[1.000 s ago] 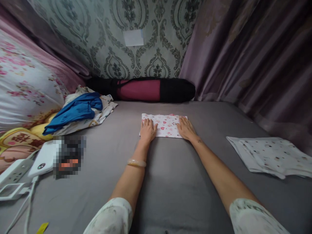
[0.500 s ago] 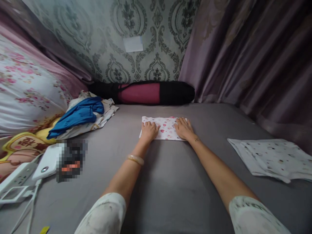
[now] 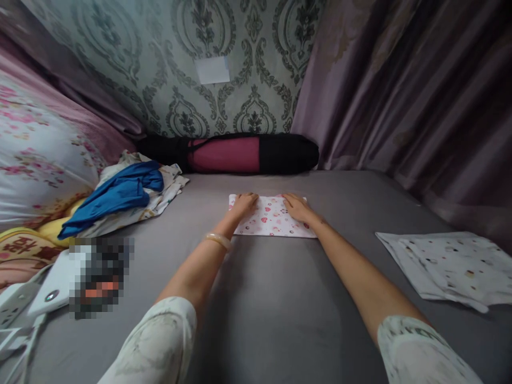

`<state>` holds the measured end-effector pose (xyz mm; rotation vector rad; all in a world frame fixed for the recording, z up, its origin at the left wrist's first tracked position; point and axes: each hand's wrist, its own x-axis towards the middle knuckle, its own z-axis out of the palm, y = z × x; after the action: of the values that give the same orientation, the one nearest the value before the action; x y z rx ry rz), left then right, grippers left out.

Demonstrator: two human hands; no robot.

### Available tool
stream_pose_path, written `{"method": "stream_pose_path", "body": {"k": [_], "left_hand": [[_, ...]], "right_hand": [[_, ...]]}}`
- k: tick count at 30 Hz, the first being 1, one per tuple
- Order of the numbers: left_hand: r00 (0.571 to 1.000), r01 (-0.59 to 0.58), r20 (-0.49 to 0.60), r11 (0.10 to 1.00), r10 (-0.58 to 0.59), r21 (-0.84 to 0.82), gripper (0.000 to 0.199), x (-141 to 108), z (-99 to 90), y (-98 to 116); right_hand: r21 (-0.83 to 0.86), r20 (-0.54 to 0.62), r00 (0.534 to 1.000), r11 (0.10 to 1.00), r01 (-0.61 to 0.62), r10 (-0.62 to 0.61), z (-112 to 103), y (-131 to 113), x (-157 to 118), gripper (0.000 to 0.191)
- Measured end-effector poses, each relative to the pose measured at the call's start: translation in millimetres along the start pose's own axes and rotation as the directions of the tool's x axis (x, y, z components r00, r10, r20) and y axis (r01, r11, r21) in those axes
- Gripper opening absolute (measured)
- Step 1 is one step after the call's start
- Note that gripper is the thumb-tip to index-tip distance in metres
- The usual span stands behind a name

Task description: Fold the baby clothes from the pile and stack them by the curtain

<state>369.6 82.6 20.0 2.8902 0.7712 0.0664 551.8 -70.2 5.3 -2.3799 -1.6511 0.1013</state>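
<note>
A folded white cloth (image 3: 270,217) with pink and red prints lies flat on the grey sheet (image 3: 276,288), in front of me. On its upper left part rests my left hand (image 3: 245,205), palm down, the fingers near the far edge; a pale bangle circles that wrist. My right hand (image 3: 298,208) lies on the upper right part of the same cloth with its fingers stretched out. Neither hand has anything lifted.
A black and maroon roll (image 3: 224,154) lies along the wall. At the left are blue clothing (image 3: 116,194), a floral pillow (image 3: 44,154), a white device (image 3: 60,280) and a power strip (image 3: 14,304). Folded white fabric (image 3: 452,266) lies at the right.
Both hands have slid slightly toward the far edge of the printed cloth, and more of its near part shows. The camera view has shifted a little.
</note>
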Motion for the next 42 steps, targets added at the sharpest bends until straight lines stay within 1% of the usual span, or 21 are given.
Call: {"method": "stream_pose_path", "body": {"k": [3,6,8,11,14,17,19,21,23,25,27,28,30,32,34,36,38,40,42], "left_hand": [[0.995,0.07,0.064,0.997,-0.072,0.021,0.038,9.4,-11.4,-14.8],[0.986,0.085,0.139,0.996,-0.089,0.031,0.035,18.2,-21.1,-27.6],[0.973,0.088,0.211,0.996,-0.092,0.031,0.034,24.7,-26.6,-34.0],[0.948,0.09,0.305,0.996,-0.09,0.012,0.037,35.0,-31.8,-40.2],[0.926,0.098,0.368,0.995,-0.086,-0.016,0.045,42.7,-33.9,-42.7],[0.906,0.102,0.417,0.994,-0.075,-0.043,0.047,44.0,-36.8,-41.2],[0.903,0.095,0.427,0.993,-0.058,-0.066,0.045,40.2,-40.5,-38.9],[0.91,0.081,0.412,0.993,-0.037,-0.088,0.043,33.5,-45.1,-37.5],[0.928,0.056,0.373,0.992,-0.008,-0.117,0.043,25.6,-50.5,-38.4],[0.949,0.021,0.314,0.984,0.037,-0.178,0.043,17.6,-57.7,-41.7],[0.959,-0.032,0.263,0.963,0.106,-0.269,0.041,9.2,-68.5,-46.2],[0.956,-0.061,0.255,0.949,0.145,-0.31,0.039,4.5,-75.8,-48.1],[0.938,-0.101,0.278,0.929,0.208,-0.355,0.033,-6.2,-93.8,-49.7],[0.918,-0.124,0.311,0.924,0.245,-0.362,0.028,-18.3,-114.6,-47.3],[0.912,-0.151,0.311,0.926,0.266,-0.347,0.027,-30.0,-134.8,-41.1],[0.918,-0.188,0.281,0.932,0.279,-0.31,0.026,-39.2,-151.7,-32.6],[0.936,-0.211,0.225,0.943,0.271,-0.256,0.027,-45.6,-164.4,-23.9],[0.962,-0.222,0.118,0.956,0.247,-0.193,0.028,-50.3,-173.2,-16.5],[0.973,-0.231,-0.023,0.966,0.229,-0.115,0.029,-55.2,-178.0,-11.2]], "right_hand": [[-0.031,0.021,0.998,0.997,-0.064,0.065,-7.3,19.7,5.7,0.044],[-0.042,0.097,0.994,0.998,-0.039,0.043,-15.4,32.2,11.2,0.04],[-0.059,0.147,0.987,0.997,-0.049,0.057,-20.5,35.6,16.7,0.038],[-0.077,0.209,0.971,0.992,-0.097,0.111,-27.2,35.7,25.9,0.039],[-0.078,0.253,0.959,0.991,-0.111,0.127,-36.7,31.5,30.0,0.039],[-0.051,0.277,0.958,0.997,-0.062,0.073,-52.2,22.3,24.2,0.034],[-0.006,0.252,0.967,1.0,-0.026,0.027,-64.9,14.0,15.5,0.031],[0.046,0.209,0.978,0.999,-0.016,0.006,-77.8,6.1,5.1,0.032],[0.092,0.173,0.985,0.996,0.005,-0.021,-90.2,0.5,-5.1,0.031],[0.144,0.154,0.984,0.987,0.065,-0.088,-102.0,-1.9,-14.6,0.027],[0.222,0.162,0.976,0.969,0.11,-0.148,-113.3,-1.8,-23.6,0.026],[0.269,0.176,0.97,0.956,0.117,-0.168,-119.1,-1.3,-28.3,0.027],[0.355,0.212,0.958,0.929,0.108,-0.192,-131.0,-0.5,-38.0,0.03],[0.413,0.254,0.942,0.905,0.099,-0.219,-143.3,-0.6,-47.5,0.033],[0.436,0.277,0.931,0.894,0.101,-0.24,-155.3,-1.6,-55.4,0.034],[0.409,0.275,0.932,0.906,0.107,-0.234,-166.1,-3.3,-60.0,0.033],[0.32,0.23,0.952,0.94,0.12,-0.2,-175.0,-5.2,-61.4,0.03],[0.191,0.138,0.977,0.972,0.136,-0.163,-181.7,-7.3,-61.9,0.028],[0.092,0.027,0.988,0.985,0.147,-0.15,-185.5,-9.6,-64.5,0.027]]}}
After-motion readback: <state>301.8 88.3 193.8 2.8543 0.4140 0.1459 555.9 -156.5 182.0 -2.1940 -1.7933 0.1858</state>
